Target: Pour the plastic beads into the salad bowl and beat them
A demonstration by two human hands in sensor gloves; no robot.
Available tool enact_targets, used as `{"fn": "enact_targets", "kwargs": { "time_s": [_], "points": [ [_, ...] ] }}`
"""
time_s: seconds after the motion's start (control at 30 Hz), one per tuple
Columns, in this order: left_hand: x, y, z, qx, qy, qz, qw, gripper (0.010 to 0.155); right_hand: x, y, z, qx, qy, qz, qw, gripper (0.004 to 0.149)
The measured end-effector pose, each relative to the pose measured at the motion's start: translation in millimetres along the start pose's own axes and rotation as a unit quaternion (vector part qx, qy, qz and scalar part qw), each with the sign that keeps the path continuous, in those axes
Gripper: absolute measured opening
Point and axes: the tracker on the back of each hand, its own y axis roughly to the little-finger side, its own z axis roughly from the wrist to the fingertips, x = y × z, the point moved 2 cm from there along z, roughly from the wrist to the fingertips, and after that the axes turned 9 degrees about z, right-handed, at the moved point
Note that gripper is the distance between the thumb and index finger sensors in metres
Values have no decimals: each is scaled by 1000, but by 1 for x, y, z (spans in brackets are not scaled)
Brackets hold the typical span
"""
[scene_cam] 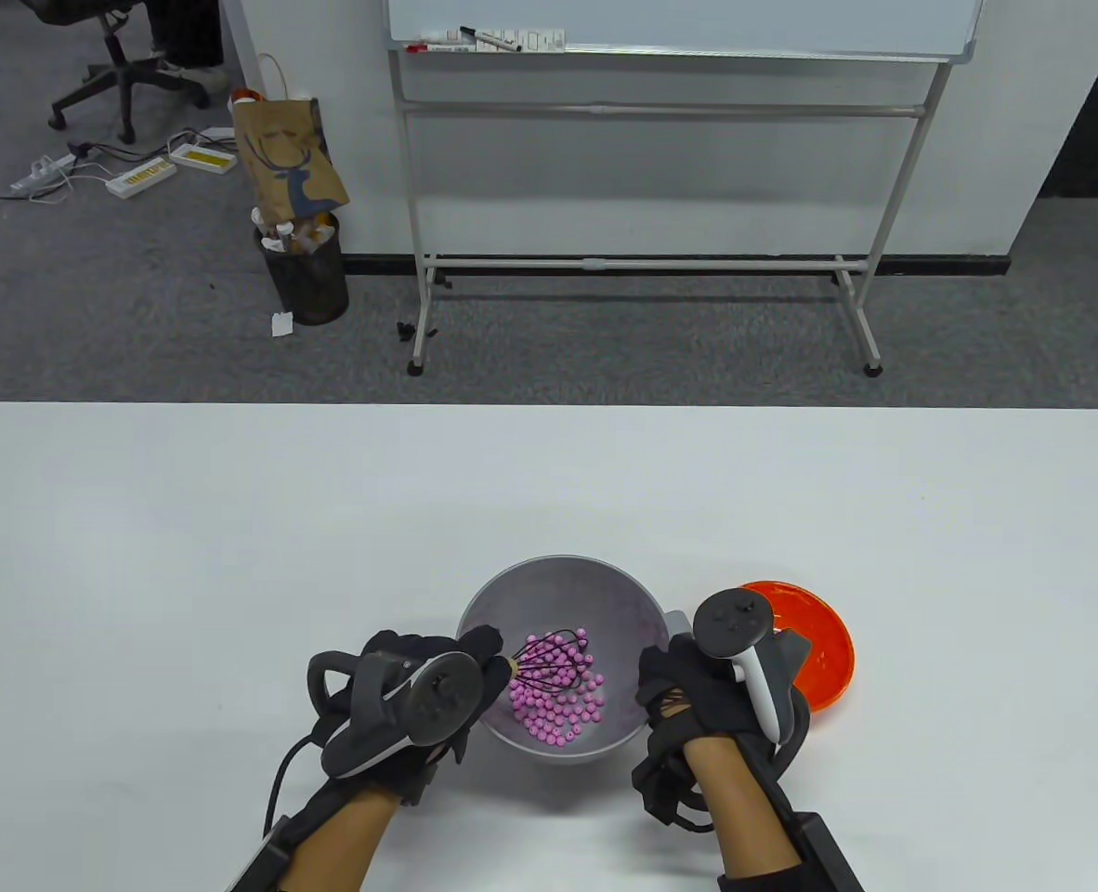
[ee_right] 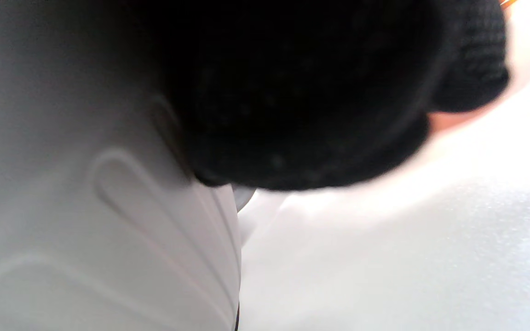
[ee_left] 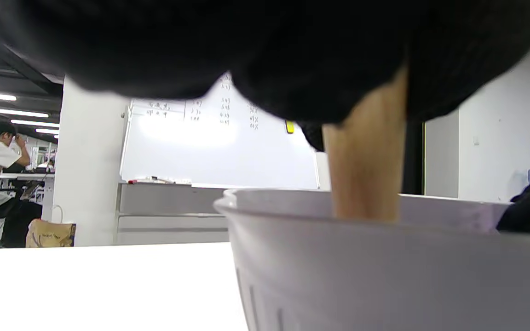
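the pink plastic beads (scene_cam: 558, 701) lie in a loose heap at the bottom of the grey salad bowl (scene_cam: 549, 595), which stands on the white table (scene_cam: 233, 520) near its front edge. they look small, hard and very light, so i judge they will roll and jump readily; a slow stir low in the bowl should keep them inside. the black wire whisk (scene_cam: 549, 664) has its head down among the beads, its pale wooden handle (ee_left: 366, 174) rising past the near rim. the wires look springy and the handle stiff, and the handle is the sensible place to hold.

the left hand (scene_cam: 419, 697) has its fingers curled round that handle at the bowl's left rim. the right hand (scene_cam: 688, 697) grips the bowl's right side, fingers wrapped on its wall, steadying it; the bowl looks like thin, light plastic that could skid or tip without that hold.

just beside the right hand sits an orange dish (scene_cam: 814, 650), with no beads visible in it.
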Motion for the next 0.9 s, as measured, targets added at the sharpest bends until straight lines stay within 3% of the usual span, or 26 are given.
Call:
{"fn": "enact_targets", "kwargs": {
  "time_s": [0.2, 0.33, 0.47, 0.53, 0.7, 0.9],
  "points": [
    [-18, -9, -2, 20, 10, 49, 999, 40, 0, 0, 0, 0, -1, 1, 1000, 55],
    [-26, -15, -4, 39, 51, 44, 997, 40, 0, 0, 0, 0, -1, 0, 1000, 55],
    [-29, -12, -4, 44, 86, -33, 995, 40, 0, 0, 0, 0, -1, 0, 1000, 55],
    [-21, -12, -3, 54, 102, -99, 988, 40, 0, 0, 0, 0, -1, 0, 1000, 55],
    [-7, -10, -1, 26, 67, -107, 992, 40, 0, 0, 0, 0, -1, 0, 1000, 55],
    [4, -6, 0, -3, 20, -55, 998, 45, 0, 0, 0, 0, -1, 0, 1000, 55]
  ]
}}
